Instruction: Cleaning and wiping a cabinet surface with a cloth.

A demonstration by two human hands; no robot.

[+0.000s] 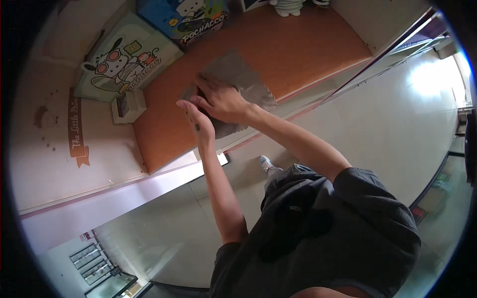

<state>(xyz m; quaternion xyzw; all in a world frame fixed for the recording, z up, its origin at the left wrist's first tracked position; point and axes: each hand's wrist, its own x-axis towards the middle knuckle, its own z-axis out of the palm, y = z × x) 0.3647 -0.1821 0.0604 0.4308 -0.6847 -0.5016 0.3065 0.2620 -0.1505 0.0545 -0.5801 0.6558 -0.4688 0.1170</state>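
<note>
A grey cloth [237, 73] lies on an orange shelf top [298, 49]. My right hand [222, 99] presses down on the cloth's near part, fingers spread toward the left. My left hand [198, 120] is just below it at the shelf's front edge, fingers curled onto the bunched, darker edge of the cloth. The two hands touch each other. The part of the cloth under them is hidden.
A green box with a cartoon dog [124, 64] and a blue box [191, 20] stand at the shelf's back left, with a small white box [127, 107] beside them. White figure feet [289, 7] show at the top. Below is glossy tiled floor [387, 124] and my shoe [266, 163].
</note>
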